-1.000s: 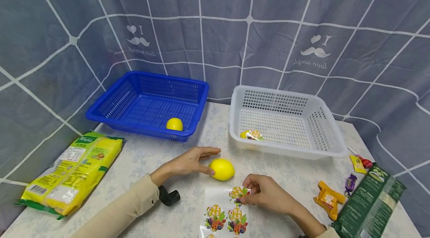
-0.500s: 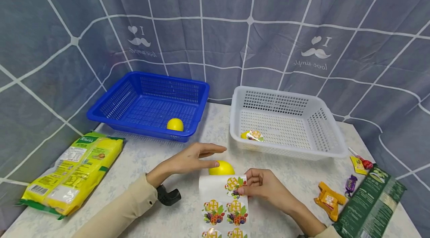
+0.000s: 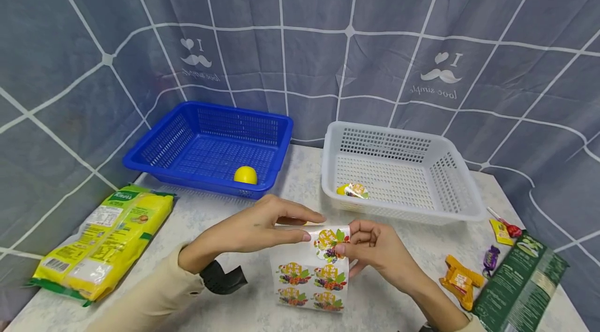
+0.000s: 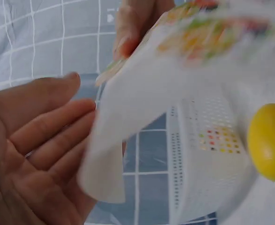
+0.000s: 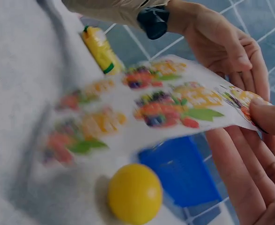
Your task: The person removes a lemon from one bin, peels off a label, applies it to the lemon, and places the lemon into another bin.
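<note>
A sheet of fruit-printed stickers point(image 3: 309, 274) is raised off the table, its top edge bent over. My right hand point(image 3: 379, 254) pinches the sheet's upper right corner between thumb and fingers, at a single sticker. Beside the upper left of the sheet is my left hand point(image 3: 253, 228), its thumb and fingers straight and spread apart; the left wrist view shows the sheet's curled end near those fingertips. A yellow lemon point(image 5: 135, 193) lies on the table under the sheet, almost wholly hidden in the head view.
At the back left, a blue basket point(image 3: 206, 183) contains a lemon point(image 3: 246, 175). A white basket point(image 3: 403, 212) at the back right contains a stickered lemon point(image 3: 352, 190). Left lies a yellow Knorr bag point(image 3: 105, 241); right are a green packet point(image 3: 520, 280), an orange-wrapped snack point(image 3: 461, 281) and small candies.
My right hand has lifted the sticker sheet upward off the table, covering the lemon. My left hand has left the lemon and moved right, to the sheet's upper edge.
</note>
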`<state>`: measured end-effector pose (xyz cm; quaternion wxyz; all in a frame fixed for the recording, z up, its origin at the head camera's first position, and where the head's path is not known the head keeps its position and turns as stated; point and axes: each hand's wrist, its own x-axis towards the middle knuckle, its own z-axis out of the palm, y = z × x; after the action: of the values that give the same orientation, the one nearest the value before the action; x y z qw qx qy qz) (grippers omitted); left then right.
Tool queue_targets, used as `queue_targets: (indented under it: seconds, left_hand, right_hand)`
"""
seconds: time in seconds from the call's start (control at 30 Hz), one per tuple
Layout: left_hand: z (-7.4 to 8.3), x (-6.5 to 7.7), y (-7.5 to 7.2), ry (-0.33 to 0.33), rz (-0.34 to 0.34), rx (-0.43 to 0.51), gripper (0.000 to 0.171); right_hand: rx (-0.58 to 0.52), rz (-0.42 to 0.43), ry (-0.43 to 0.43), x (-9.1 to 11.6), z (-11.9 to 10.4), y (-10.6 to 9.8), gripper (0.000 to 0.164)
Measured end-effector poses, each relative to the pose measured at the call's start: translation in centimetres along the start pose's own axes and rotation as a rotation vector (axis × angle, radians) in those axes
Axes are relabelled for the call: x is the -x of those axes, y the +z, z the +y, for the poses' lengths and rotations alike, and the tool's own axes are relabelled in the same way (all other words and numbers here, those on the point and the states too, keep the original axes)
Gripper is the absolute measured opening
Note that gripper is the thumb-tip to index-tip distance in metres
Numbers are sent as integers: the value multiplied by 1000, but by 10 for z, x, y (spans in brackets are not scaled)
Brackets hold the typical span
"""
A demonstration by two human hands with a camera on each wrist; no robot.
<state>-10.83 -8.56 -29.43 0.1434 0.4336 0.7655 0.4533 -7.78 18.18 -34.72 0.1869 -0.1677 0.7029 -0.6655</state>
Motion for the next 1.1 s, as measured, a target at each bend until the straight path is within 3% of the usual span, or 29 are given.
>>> queue_targets:
  seconds: [0.23,0.47,0.57,0.73,0.87,0.97,1.1]
  left_hand:
    - [16,-7,7,40,202,-166,25]
    - [18,-12,13,28,338,-48,15]
    - [19,-13,12,33,380,-15,14]
    - [19,-15,10,47,410,5,13]
    - [17,-15,10,68,400,24,13]
    - [13,-15,11,126,397,2,13]
    - [8,-15,11,249,398,-116,13]
  right_hand:
    - [-18,95,-87,-3,-13,6,21]
    - [-27,154,-87,-4,-16,14,24]
    - [-32,124,-73,-2,-17,14,27]
    - [-7,1,-50,3,-17,13,26]
    - [36,2,0,4,-16,13,24]
    - [35,18,49,4,-14,13,26]
    - [-6,27,112,4,-12,15,18]
